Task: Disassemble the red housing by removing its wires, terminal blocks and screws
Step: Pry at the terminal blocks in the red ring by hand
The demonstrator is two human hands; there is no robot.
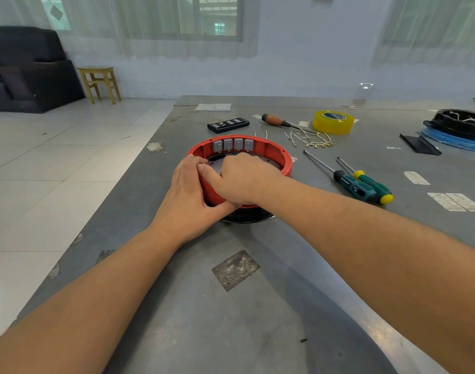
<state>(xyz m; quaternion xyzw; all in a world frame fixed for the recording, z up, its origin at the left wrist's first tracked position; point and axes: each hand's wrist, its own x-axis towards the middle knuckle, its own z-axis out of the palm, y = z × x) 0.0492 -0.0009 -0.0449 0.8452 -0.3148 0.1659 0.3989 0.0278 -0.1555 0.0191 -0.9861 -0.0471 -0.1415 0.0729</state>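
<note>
Near the counter's (258,306) left edge sits the red housing (271,155), open side up, its round axis vertical. Left hand (187,195) wraps the near wall, thumb beneath. Right hand (241,179) curls inside the rim; what its grip pinches is hidden. Wires (312,140) lie removed beyond. Four grey terminal blocks (233,144) remain on the far wall, likely next, needing a screwdriver (352,182).

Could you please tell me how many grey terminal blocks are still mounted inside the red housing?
4: the terminal blocks sit side by side on the far inner wall of the red housing. The hands hide the near wall, so more may be there.
</note>
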